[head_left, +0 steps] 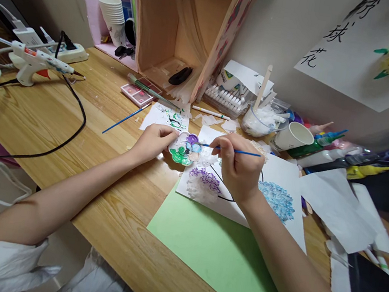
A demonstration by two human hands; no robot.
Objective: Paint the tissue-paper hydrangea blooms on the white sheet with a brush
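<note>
Between thumb and fingers, my left hand [156, 144] grips the edge of a small round paint palette [180, 156] with purple, green, blue and black paint in its wells. My right hand [238, 167] is closed around a thin blue paintbrush [248, 153], its tip over the palette's right side by the purple and pale blue wells. Below the right hand lies a white sheet [235, 213] with raised flower heads. One flower [204, 182] is partly purple and partly white; another flower [277, 201] is blue. My right hand hides part of the sheet.
Green paper [210, 256] lies under the white sheet. A second blue brush [125, 120] rests left of a paint-stained scrap [164, 118]. Behind stand a paper cup [293, 137], paint bottles [321, 141] and a marker box [225, 97]. A glue gun [33, 61] with cables sits left; a black phone [374, 290] right.
</note>
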